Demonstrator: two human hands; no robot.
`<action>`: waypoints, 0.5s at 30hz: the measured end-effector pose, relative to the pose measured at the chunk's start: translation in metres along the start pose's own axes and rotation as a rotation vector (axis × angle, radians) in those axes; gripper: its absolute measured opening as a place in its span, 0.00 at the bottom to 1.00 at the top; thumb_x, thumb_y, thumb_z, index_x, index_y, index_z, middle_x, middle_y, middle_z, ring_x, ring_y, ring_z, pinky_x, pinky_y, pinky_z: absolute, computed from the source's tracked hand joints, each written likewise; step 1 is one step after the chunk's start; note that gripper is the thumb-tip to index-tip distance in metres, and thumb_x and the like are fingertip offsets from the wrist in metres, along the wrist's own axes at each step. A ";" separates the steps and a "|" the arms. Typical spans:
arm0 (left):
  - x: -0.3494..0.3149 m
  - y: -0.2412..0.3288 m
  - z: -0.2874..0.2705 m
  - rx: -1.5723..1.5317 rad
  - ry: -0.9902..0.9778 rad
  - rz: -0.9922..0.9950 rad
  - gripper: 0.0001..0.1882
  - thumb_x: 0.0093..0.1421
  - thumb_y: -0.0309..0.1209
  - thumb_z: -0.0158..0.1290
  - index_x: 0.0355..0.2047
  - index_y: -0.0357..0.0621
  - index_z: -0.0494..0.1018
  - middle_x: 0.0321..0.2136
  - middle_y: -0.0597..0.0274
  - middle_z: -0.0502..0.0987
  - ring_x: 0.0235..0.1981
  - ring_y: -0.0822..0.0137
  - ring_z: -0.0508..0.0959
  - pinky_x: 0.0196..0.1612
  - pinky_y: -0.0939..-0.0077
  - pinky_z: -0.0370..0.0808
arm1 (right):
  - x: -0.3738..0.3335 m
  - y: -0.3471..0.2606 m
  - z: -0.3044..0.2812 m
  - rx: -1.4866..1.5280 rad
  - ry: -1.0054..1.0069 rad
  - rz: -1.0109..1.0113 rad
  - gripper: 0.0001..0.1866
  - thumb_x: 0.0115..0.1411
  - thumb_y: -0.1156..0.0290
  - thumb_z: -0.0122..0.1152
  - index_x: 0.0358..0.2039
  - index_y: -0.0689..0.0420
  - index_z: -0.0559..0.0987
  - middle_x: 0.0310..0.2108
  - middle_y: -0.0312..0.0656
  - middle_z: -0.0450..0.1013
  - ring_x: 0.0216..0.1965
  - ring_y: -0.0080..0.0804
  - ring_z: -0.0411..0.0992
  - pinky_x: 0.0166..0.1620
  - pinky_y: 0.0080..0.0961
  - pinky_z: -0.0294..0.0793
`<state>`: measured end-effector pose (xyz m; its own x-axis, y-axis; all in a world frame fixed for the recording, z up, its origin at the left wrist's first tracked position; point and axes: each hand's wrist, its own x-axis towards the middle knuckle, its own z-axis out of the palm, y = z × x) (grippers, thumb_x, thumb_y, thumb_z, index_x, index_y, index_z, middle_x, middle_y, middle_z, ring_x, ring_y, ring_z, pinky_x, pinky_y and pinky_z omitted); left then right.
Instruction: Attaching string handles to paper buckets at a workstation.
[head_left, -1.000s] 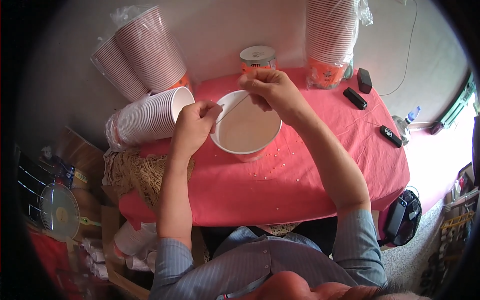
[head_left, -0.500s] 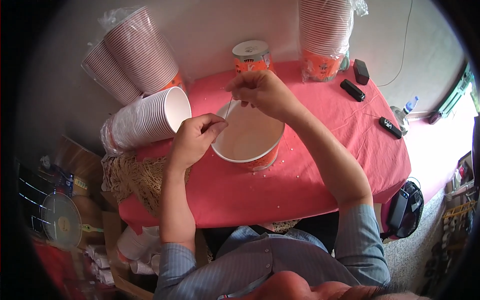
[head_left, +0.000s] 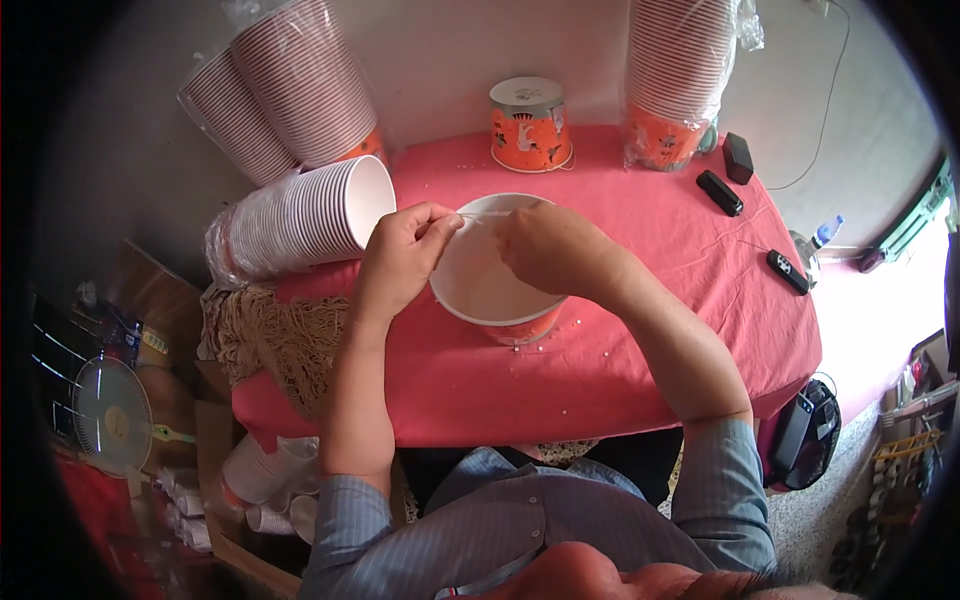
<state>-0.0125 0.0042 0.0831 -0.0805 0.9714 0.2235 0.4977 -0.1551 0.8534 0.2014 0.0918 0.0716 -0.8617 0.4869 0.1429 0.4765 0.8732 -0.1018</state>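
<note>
Over the white paper bowl (head_left: 490,280), my left hand (head_left: 405,255) and right hand (head_left: 545,245) each pinch one end of a thin thread (head_left: 480,216), its long axis running left-right between them.

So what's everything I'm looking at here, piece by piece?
Paper bowl: one, white inside, orange outside, middle of the table.
Thin string: one, pale, stretched between both hands over the bowl.
Upside-down cup: one, orange, far edge.
Cup stacks in plastic: one lying left, two leaning far left, one upright far right.
Tablecloth: one, red.
Small beads: several, whitish, scattered by the bowl.
Black gadgets: three, right side.
Netting: one heap, tan, left edge.
Fan: one, lower left.
Left hand: pinching the string.
Right hand: pinching its other end.
</note>
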 end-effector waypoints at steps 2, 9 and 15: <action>-0.003 -0.006 -0.003 -0.013 0.000 -0.006 0.11 0.74 0.31 0.59 0.44 0.34 0.83 0.24 0.73 0.77 0.25 0.82 0.70 0.29 0.80 0.69 | -0.003 -0.013 -0.017 0.119 0.015 0.151 0.15 0.68 0.66 0.59 0.46 0.64 0.86 0.40 0.57 0.84 0.43 0.56 0.83 0.48 0.50 0.82; -0.005 0.007 -0.003 0.102 -0.040 0.039 0.11 0.75 0.31 0.59 0.45 0.33 0.83 0.25 0.73 0.78 0.26 0.82 0.71 0.31 0.79 0.71 | -0.004 -0.017 -0.008 0.489 0.396 0.182 0.18 0.67 0.67 0.65 0.54 0.62 0.84 0.44 0.58 0.84 0.46 0.57 0.83 0.50 0.48 0.83; -0.002 -0.005 -0.010 0.003 -0.097 0.029 0.13 0.74 0.33 0.60 0.47 0.34 0.84 0.26 0.72 0.79 0.28 0.81 0.73 0.33 0.78 0.73 | 0.004 -0.016 -0.017 0.461 0.250 0.195 0.12 0.69 0.66 0.64 0.46 0.59 0.88 0.40 0.55 0.85 0.43 0.52 0.85 0.47 0.42 0.83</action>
<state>-0.0233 0.0010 0.0824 0.0181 0.9794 0.2011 0.5008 -0.1829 0.8460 0.1937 0.0800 0.0904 -0.6711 0.6771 0.3019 0.4485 0.6950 -0.5620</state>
